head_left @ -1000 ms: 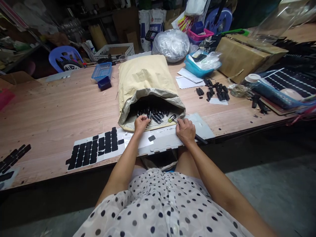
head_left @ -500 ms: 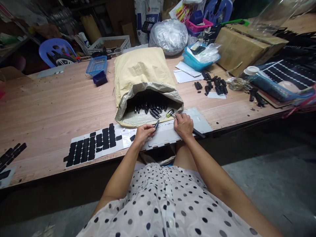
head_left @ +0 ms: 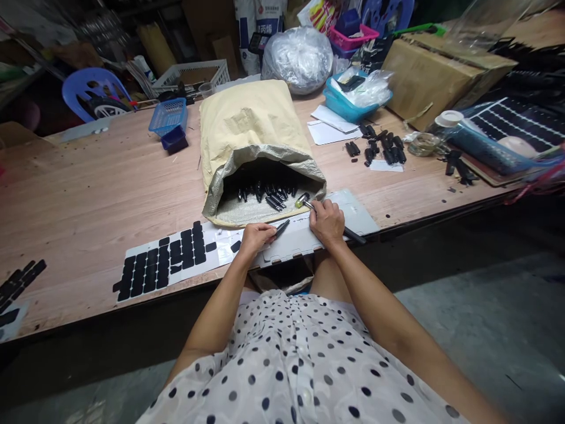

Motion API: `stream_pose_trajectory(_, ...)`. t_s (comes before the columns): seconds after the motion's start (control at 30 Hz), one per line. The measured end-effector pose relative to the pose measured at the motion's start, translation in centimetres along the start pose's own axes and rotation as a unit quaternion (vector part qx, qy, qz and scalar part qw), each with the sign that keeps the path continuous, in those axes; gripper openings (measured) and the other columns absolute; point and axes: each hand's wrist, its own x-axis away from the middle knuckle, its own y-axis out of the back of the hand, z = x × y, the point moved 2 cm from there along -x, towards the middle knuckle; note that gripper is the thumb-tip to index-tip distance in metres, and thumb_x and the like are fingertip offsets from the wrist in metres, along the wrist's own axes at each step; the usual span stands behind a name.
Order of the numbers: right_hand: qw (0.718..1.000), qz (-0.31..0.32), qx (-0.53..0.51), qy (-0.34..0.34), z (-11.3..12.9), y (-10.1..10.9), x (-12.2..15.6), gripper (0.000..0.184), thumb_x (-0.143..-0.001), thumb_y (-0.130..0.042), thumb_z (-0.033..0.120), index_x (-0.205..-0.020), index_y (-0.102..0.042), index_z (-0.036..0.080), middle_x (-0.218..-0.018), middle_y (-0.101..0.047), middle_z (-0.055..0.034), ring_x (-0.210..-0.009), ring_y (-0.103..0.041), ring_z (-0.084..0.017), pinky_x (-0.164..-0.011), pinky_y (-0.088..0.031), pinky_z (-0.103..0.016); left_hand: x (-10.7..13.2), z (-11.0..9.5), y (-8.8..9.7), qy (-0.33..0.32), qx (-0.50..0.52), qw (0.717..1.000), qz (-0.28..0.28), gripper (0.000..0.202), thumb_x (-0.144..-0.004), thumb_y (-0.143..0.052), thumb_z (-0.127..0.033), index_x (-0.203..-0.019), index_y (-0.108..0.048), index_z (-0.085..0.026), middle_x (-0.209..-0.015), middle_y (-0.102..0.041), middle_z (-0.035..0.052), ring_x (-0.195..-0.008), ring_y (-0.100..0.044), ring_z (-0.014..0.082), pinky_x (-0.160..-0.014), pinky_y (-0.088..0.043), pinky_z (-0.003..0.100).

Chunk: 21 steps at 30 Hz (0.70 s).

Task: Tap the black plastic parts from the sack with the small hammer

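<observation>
My left hand is closed on a small black stick-shaped part, pressed low over a grey-white sheet at the table's near edge. My right hand grips a small hammer with a yellowish head and a black handle that sticks out to the right. Just beyond both hands lies an open tan sack on its side, with several black parts in its mouth. To the left, a white sheet carries rows of black pads.
A wooden table holds a blue basket, a teal tray, papers, a pile of black parts, a cardboard box and a clear plastic bag. More black pads lie at the far left.
My left hand drew back out of the sack's mouth with a black part and brought it down onto the grey-white sheet. The right hand with the hammer stayed about where it was.
</observation>
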Motion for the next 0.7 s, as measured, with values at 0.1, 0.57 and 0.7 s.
stream_pose_trajectory(0.1,1.0,0.006,0.0,-0.001,-0.01,0.02,0.03,0.031,-0.096,-0.045,0.026,-0.116,-0.068,0.021,-0.1,-0.058,-0.0122,-0.093,-0.044,-0.026,-0.072,-0.027,-0.034,-0.07,-0.02,0.15,0.016,0.033,0.999,0.011,0.018,-0.055,-0.089,-0.018,-0.063,-0.074,-0.012,-0.058,-0.068,0.0018,-0.057,-0.068,0.0144,-0.063,-0.058,0.026)
stream_pose_trajectory(0.57,1.0,0.003,0.0,-0.005,0.06,0.39,0.06,0.032,-0.096,-0.044,0.024,-0.116,-0.069,0.021,-0.1,-0.059,-0.0122,-0.093,-0.046,-0.026,-0.072,-0.027,-0.035,-0.21,0.11,0.17,0.013,0.056,0.998,0.012,0.023,-0.053,-0.092,-0.02,-0.061,-0.072,-0.011,-0.057,-0.066,0.0007,-0.057,-0.068,0.0134,-0.068,-0.06,0.028)
stream_pose_trajectory(0.7,1.0,0.01,0.004,-0.001,0.04,0.41,0.04,0.031,-0.096,-0.045,0.025,-0.117,-0.069,0.02,-0.101,-0.059,-0.0124,-0.093,-0.045,-0.026,-0.072,-0.027,-0.035,-0.26,0.13,0.14,0.008,0.027,1.0,0.014,0.023,-0.049,-0.091,-0.019,-0.063,-0.074,-0.013,-0.058,-0.069,0.0012,-0.057,-0.066,0.0133,-0.066,-0.058,0.027)
